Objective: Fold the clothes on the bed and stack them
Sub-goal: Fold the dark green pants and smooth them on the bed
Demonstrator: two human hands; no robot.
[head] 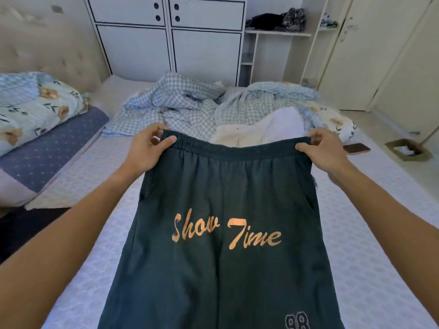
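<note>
Both grips pinch the elastic waistband: left hand (147, 148) and right hand (325, 150) at opposite corners, dark green trousers (225, 233) hanging below, over the bed (368, 269).

Matt dark cloth trousers (228, 210); quilted, seemingly cotton mattress cover (370, 269).

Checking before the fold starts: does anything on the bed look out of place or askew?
A dark phone lies near the bed's right edge, close to where clothes get laid. The checked bedding is rumpled beyond the green trousers, which the left hand and right hand hold level by the waistband.
</note>
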